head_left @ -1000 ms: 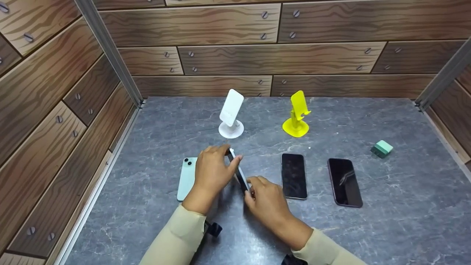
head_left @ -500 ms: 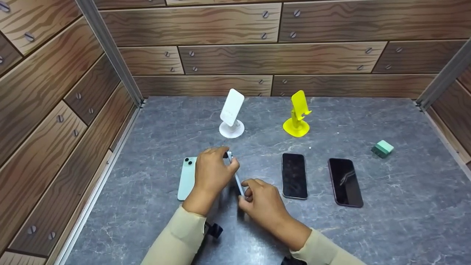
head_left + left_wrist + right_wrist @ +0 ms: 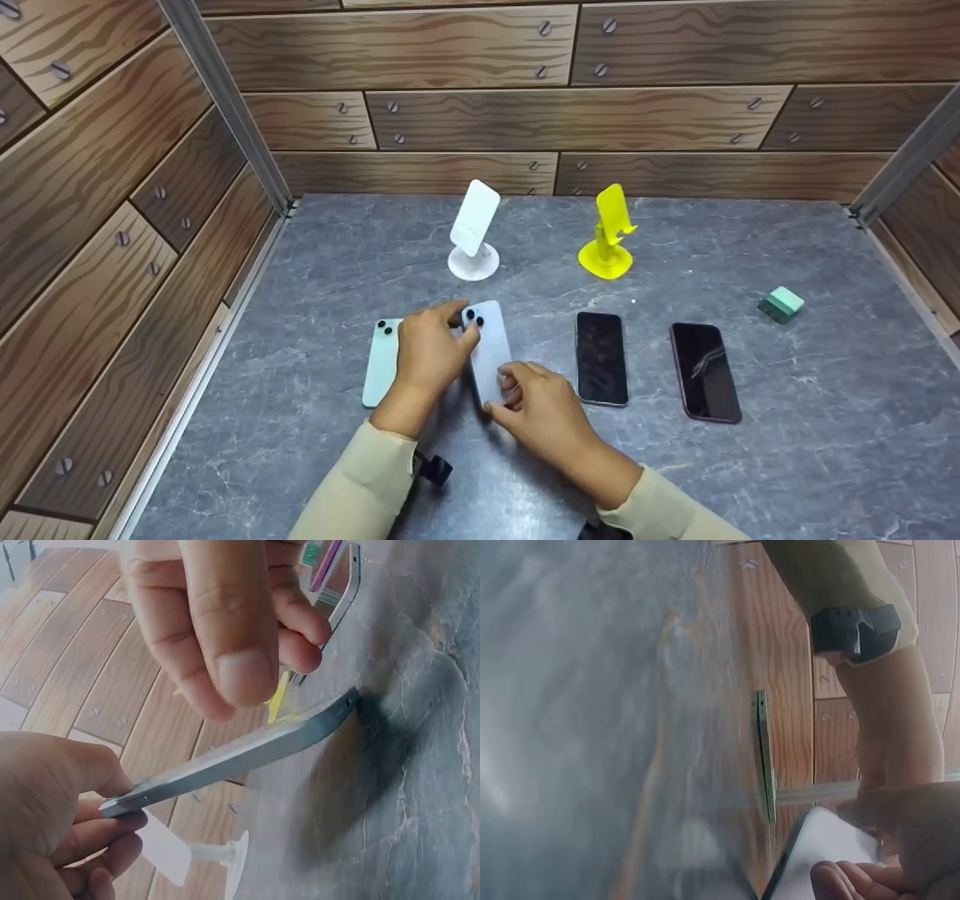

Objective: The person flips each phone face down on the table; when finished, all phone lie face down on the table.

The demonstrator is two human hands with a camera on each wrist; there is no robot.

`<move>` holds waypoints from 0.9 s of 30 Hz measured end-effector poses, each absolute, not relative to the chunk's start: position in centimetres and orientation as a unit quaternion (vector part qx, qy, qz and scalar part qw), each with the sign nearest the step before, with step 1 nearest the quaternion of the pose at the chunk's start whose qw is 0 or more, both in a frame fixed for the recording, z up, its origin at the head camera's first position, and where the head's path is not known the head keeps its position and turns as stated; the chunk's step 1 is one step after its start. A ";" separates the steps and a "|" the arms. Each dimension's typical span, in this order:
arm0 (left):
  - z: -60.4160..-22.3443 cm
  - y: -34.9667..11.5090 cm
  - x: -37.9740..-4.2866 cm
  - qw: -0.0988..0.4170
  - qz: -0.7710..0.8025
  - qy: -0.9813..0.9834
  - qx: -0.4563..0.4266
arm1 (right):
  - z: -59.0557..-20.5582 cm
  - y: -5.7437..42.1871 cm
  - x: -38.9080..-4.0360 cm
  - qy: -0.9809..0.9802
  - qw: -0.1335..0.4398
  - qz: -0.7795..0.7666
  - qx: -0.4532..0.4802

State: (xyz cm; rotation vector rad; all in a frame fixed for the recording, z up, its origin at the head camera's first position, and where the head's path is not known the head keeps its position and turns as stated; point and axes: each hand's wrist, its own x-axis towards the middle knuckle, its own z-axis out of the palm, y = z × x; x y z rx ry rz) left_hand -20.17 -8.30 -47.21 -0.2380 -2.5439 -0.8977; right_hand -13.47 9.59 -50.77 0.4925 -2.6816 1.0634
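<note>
My left hand (image 3: 431, 349) pinches a light blue phone (image 3: 491, 352) at its camera end, thumb on the back side. In the left wrist view the phone (image 3: 225, 765) is tilted, its far end low near the tabletop and its shadow beneath. My right hand (image 3: 544, 409) hovers at the phone's lower right edge with loosely bent fingers. A gap shows between that right hand (image 3: 225, 622) and the phone in the left wrist view. Left of the held phone lies a mint green phone (image 3: 381, 367), camera side up, partly covered by my left hand.
Behind the hands stand a white phone stand (image 3: 474, 225) and a yellow phone stand (image 3: 609, 232). Two dark-screened phones lie to the right, one black phone (image 3: 600, 360) and one purple-edged phone (image 3: 705, 371). Farther right sits a small green block (image 3: 781, 304). Wood-patterned walls (image 3: 465, 120) enclose the table.
The light blue phone has turned from edge-on to showing its back and cameras upward. My right hand's grip on its lower end has loosened; my left hand stays at the camera end.
</note>
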 end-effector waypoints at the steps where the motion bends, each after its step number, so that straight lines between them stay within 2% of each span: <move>1: -47.2 -8.4 -20.3 0.205 -0.331 -0.917 -0.083 | -50.8 9.8 -13.5 -0.912 0.102 0.364 0.161; 8: -47.5 -8.7 -20.8 0.158 -0.361 -0.916 -0.072 | -51.0 10.7 -14.0 -0.926 0.078 0.352 0.115; 27: -49.0 -8.5 -21.6 0.127 -0.394 -0.906 -0.087 | -52.4 10.9 -14.9 -0.925 0.083 0.342 0.145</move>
